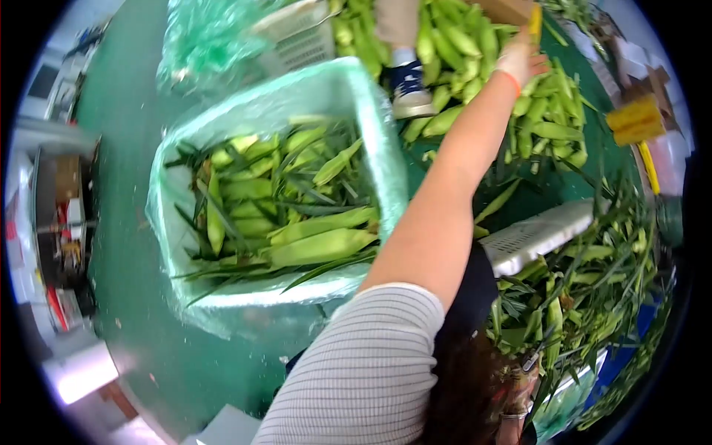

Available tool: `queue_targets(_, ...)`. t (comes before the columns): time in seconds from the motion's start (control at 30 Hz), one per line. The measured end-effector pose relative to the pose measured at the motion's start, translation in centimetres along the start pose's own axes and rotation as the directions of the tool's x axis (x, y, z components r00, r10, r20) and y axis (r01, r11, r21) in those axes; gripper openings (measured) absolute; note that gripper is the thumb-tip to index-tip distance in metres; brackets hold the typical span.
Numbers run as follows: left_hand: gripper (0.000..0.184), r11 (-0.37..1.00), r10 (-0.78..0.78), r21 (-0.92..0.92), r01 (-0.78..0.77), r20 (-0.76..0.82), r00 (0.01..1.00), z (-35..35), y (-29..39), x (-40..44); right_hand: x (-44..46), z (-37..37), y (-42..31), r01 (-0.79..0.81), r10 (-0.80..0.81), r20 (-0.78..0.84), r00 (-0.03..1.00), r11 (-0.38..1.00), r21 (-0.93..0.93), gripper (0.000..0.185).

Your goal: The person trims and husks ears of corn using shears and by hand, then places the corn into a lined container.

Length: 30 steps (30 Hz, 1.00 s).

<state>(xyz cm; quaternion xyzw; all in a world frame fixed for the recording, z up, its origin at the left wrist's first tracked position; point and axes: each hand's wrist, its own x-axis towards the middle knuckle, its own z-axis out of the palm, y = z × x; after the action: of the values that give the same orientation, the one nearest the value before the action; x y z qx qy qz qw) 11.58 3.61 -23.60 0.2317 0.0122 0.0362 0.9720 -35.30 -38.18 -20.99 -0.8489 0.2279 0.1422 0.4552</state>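
My left hand (pixel 521 63) reaches over the pile of green corn ears (pixel 549 122) at the upper right, an orange band at its wrist. Its fingers look apart, beside an upright yellow strip (pixel 535 26). Low on the right, my right hand (pixel 519 386) is closed round a small metal tool (pixel 530 361), next to loose husks and leaves (pixel 586 289). Left of my outstretched arm, a crate lined with green plastic (pixel 382 141) holds corn ears in their husks (pixel 319 248) and long leaves.
A person's shoe (pixel 409 89) stands among the corn at the top. A white perforated crate (pixel 541 233) leans right of my forearm. Crumpled green plastic (pixel 215 44) lies at the top left. Shelves (pixel 67 215) stand along the left edge, beyond the green floor (pixel 122 193).
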Motion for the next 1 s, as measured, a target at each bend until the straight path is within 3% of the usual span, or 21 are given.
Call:
queue_targets(0.07,0.048,0.92,0.003,0.392,-0.006,0.009,1.0,1.6,5.0,-3.4,0.5,1.7,-3.1,0.094,-0.122,-0.099,0.987,0.964,-0.25,0.06)
queue_targets(0.1,0.044,0.837,0.043,0.537,-0.103,0.123,0.992,0.2,8.2,-7.7,3.4,-0.4,1.9,0.15,-0.209,-0.085,0.974,0.882,-0.446,0.064)
queue_targets(0.13,0.04,0.726,0.054,0.657,-0.202,0.239,0.969,-1.1,12.1,-12.9,4.1,1.1,0.6,0.039,-0.193,-0.186,0.963,0.786,-0.617,0.066)
queue_targets(0.17,0.037,0.485,0.101,0.851,-0.203,0.176,0.979,-2.7,15.4,-16.7,6.2,0.9,3.3,0.077,-0.31,-0.176,0.934,0.657,-0.75,0.065)
queue_targets(0.2,0.032,0.417,0.101,0.909,0.019,-0.068,0.993,-4.0,18.1,-21.3,9.1,0.1,8.0,0.176,-0.482,-0.065,0.874,0.439,-0.881,0.065)
queue_targets(0.23,0.029,0.087,0.078,0.976,-0.198,0.191,0.978,-8.8,20.7,-25.2,11.5,-0.7,12.0,0.242,-0.614,0.077,0.786,0.19,-0.951,0.065)
queue_targets(0.27,0.029,-0.084,0.002,0.996,0.008,-0.008,1.0,-11.5,22.9,-29.6,13.5,-0.4,15.0,0.267,-0.674,0.182,0.716,0.023,-0.964,0.064)
queue_targets(0.33,0.027,-0.386,-0.294,0.884,0.264,-0.389,0.873,-16.9,24.0,-37.9,16.5,0.1,15.7,0.538,-0.59,0.352,0.726,0.17,-0.825,0.065)
queue_targets(0.37,0.027,-0.425,-0.418,0.867,0.259,-0.442,0.794,-20.6,23.2,-41.7,16.5,0.3,13.9,0.534,-0.591,0.35,0.727,0.165,-0.83,0.065)
queue_targets(0.4,0.033,-0.502,-0.346,0.783,0.366,-0.57,0.745,-15.5,22.9,-43.8,15.9,1.1,9.9,0.457,-0.452,0.291,0.844,0.319,-0.83,0.064)
queue_targets(0.47,0.051,-0.42,-0.367,0.828,0.372,-0.53,0.764,-18.1,20.1,-48.2,13.4,1.9,4.2,0.217,-0.115,0.185,0.976,0.577,-0.788,0.061)
queue_targets(0.57,0.057,-0.431,-0.307,0.796,0.426,-0.573,0.76,-14.5,19.6,-49.9,11.3,0.3,0.8,0.176,-0.065,0.185,0.981,0.705,-0.687,0.057)
queue_targets(0.63,0.06,-0.423,-0.124,0.745,0.516,-0.611,0.782,-11.9,19.6,-51.9,4.3,1.2,-5.7,0.234,-0.172,0.164,0.971,0.579,-0.781,0.059)
queue_targets(0.67,0.063,-0.316,-0.255,0.845,0.432,-0.514,0.819,-15.4,18.7,-53.7,2.3,1.0,-6.6,0.142,-0.113,0.091,0.989,0.613,-0.777,0.058)
queue_targets(0.73,0.068,-0.442,-0.367,0.79,0.425,-0.591,0.718,-12.3,18.2,-53.5,-1.1,0.1,-7.1,0.22,-0.214,0.094,0.972,0.697,-0.683,0.057)
queue_targets(0.77,0.074,-0.332,-0.451,0.791,0.514,-0.612,0.65,-13.9,18.3,-53.3,-2.9,-0.1,-8.4,0.16,-0.161,0.069,0.985,0.662,-0.732,0.059)
queue_targets(0.8,0.075,-0.312,-0.337,0.763,0.566,-0.646,0.685,-16.4,17.6,-53.8,-4.6,0.0,-8.8,0.175,-0.219,0.029,0.975,0.68,-0.712,0.061)
queue_targets(0.87,0.076,-0.519,-0.173,0.77,0.37,-0.519,0.837,-9.4,19.8,-52.5,-8.1,0.1,-10.7,0.237,-0.279,0.034,0.96,0.741,-0.628,0.055)
queue_targets(0.9,0.08,-0.525,-0.112,0.776,0.35,-0.471,0.875,-7.8,20.2,-52.4,-9.7,0.1,-11.5,0.245,-0.24,0.072,0.968,0.84,-0.485,0.061)
queue_targets(0.93,0.068,-0.582,-0.057,0.753,0.307,-0.414,0.908,-5.2,20.8,-52.0,-10.7,-0.1,-12.1,0.292,-0.239,0.173,0.956,0.849,-0.44,0.065)
queue_targets(1.0,0.057,-0.761,-0.01,0.648,0.016,-0.036,0.999,-0.5,21.3,-50.6,-12.1,0.2,-11.3,0.437,-0.364,0.247,0.898,0.795,-0.421,0.068)
